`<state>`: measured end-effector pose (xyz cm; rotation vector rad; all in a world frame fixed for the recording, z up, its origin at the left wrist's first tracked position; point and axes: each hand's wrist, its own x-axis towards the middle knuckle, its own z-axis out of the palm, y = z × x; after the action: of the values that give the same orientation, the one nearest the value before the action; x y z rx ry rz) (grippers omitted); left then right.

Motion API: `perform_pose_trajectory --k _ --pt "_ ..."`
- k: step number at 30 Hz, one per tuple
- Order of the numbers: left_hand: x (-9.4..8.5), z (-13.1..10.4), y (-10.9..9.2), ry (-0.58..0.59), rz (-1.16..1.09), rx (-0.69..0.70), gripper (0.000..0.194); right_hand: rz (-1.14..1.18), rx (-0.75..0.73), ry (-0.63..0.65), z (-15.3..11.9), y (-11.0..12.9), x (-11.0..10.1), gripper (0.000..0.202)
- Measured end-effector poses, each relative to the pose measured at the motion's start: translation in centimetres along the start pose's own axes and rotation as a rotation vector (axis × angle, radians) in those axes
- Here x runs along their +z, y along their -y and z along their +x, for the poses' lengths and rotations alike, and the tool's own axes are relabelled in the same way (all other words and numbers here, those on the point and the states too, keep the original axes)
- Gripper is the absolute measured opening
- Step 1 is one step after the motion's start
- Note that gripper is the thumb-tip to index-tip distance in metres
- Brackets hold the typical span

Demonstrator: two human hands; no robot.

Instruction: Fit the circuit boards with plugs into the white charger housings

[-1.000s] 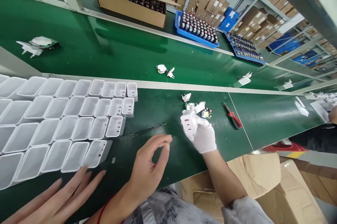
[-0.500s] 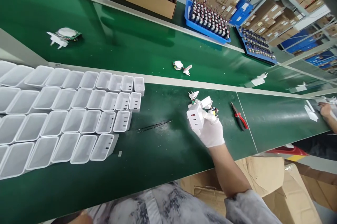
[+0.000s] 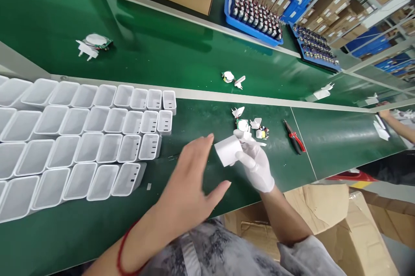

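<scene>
My right hand (image 3: 258,167), in a white glove, grips a white plastic charger housing (image 3: 228,150) with its smooth side showing. My left hand (image 3: 188,187) is bare, with thumb and fingers spread, just left of the housing and apart from it. Beyond the gloved fingers lie a white plug piece (image 3: 237,112), a green circuit board with a white top (image 3: 242,125) and another board with a yellow part (image 3: 261,133). Black tweezers (image 3: 173,157) are mostly hidden behind my left hand.
Rows of open white housings (image 3: 106,148) fill the left of the green bench. Red-handled pliers (image 3: 294,138) lie to the right. More boards with plugs (image 3: 96,43) sit beyond the divider, near a blue tray of parts (image 3: 254,19). Another person's arm (image 3: 397,122) reaches in at far right.
My left hand has come in from the lower left toward the housing. The housing has turned in my right hand, so its slotted end no longer faces me.
</scene>
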<state>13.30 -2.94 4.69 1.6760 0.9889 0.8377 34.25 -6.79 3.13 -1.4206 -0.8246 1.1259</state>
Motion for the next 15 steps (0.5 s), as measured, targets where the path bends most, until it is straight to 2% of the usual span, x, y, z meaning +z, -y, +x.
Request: perform_pose_trajectory --k 1,2,4,6,8,11,14,15 --pt "1.2 1.1 0.5 0.114 0.141 0.067 0.069 0.027 0.015 0.02 -0.1 -0.1 0.5 0.051" --pt "2.2 1.9 0.9 0.173 0.279 0.12 0.071 0.047 0.036 0.045 -0.1 -0.3 0.8 0.05" --pt "3.7 2.9 1.5 0.202 0.496 0.169 0.06 0.07 0.062 0.071 0.0 -0.8 1.4 0.049" --pt "4.4 3.3 1.6 0.2 0.64 0.199 0.048 0.065 0.054 0.023 0.3 -1.4 1.6 0.042" --pt "4.7 3.4 1.5 0.21 0.706 0.223 0.04 0.04 -0.014 -0.101 0.4 -1.8 1.7 0.03" --pt "4.8 3.6 1.0 0.241 0.727 0.271 0.039 0.037 -0.137 -0.283 0.2 -2.0 2.0 0.02" --pt "4.4 3.8 0.8 0.28 0.711 0.33 0.042 0.085 -0.148 -0.377 -0.3 -1.9 1.6 0.021" --pt "4.0 3.8 0.8 0.287 0.682 0.327 0.042 0.089 -0.119 -0.373 -0.3 -1.7 1.0 0.022"
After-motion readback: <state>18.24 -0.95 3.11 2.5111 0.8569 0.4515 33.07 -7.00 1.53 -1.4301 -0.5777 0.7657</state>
